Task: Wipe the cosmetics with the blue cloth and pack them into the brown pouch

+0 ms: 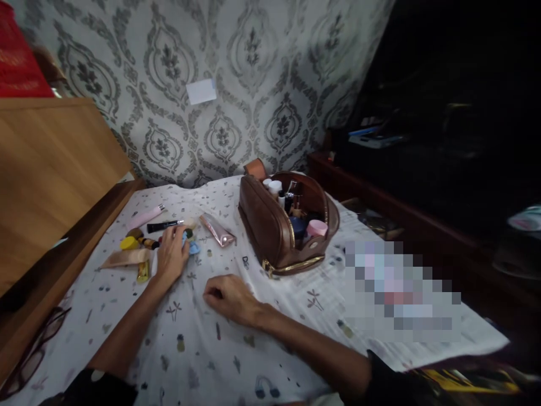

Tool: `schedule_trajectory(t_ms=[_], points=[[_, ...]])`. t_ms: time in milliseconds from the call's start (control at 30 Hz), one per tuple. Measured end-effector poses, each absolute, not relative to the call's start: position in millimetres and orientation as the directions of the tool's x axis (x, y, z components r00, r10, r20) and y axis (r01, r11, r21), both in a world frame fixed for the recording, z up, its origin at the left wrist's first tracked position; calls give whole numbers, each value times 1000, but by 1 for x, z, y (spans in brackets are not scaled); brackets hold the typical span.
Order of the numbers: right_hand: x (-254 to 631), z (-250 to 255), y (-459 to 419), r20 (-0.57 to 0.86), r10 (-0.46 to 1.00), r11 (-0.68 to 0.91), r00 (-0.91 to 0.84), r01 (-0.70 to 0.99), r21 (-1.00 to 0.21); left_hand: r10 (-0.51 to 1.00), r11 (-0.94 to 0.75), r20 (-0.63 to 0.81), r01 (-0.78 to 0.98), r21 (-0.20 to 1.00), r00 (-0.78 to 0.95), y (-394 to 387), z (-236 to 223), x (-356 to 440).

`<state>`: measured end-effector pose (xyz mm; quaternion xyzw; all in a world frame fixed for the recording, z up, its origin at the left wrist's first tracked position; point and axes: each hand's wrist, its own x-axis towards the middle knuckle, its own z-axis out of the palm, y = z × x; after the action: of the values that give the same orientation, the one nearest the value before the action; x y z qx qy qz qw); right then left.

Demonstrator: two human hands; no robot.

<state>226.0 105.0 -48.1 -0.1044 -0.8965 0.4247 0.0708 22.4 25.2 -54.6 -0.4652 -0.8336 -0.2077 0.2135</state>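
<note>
My left hand [171,252] is among the loose cosmetics on the left of the cloth, fingers curled down. At its fingertips shows a crumpled light-blue piece [193,247]; the rest of what lies under the hand is hidden. Around it are a black tube [163,226], a pink tube [146,216], a beige tube [127,258], a yellow-capped item [129,243] and a small gold bottle [143,272]. A shiny rose-pink tube [218,230] lies to its right. My right hand [230,296] rests on the cloth in a loose fist, in front of the brown cosmetic bag [264,225].
The bag stands unzipped, holding jars and brushes, with a pink-lidded jar [316,228] inside. A patterned white cloth [203,349] covers the surface. Glasses [36,352] lie at the left edge beside a wooden panel [54,175]. Dark furniture [422,242] borders the right.
</note>
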Motion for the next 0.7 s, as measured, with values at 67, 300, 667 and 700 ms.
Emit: schedule_trajectory(t_ms=[67,300,667,700], points=[[224,-48,108,32,220,630,-975,117,-768,698,474,543,870,137,-466,30,-62,18],[229,-60,114,147,146,728,-978,6,-686,766,428,495,900,86,-412,32,-75,10],[213,-99,116,301,-169,897,-938,-273,-347,743,434,501,889,144,-444,36,-79,-3],[210,-104,116,322,-174,884,-931,-291,-365,744,435,498,889,145,-446,36,-79,-3]])
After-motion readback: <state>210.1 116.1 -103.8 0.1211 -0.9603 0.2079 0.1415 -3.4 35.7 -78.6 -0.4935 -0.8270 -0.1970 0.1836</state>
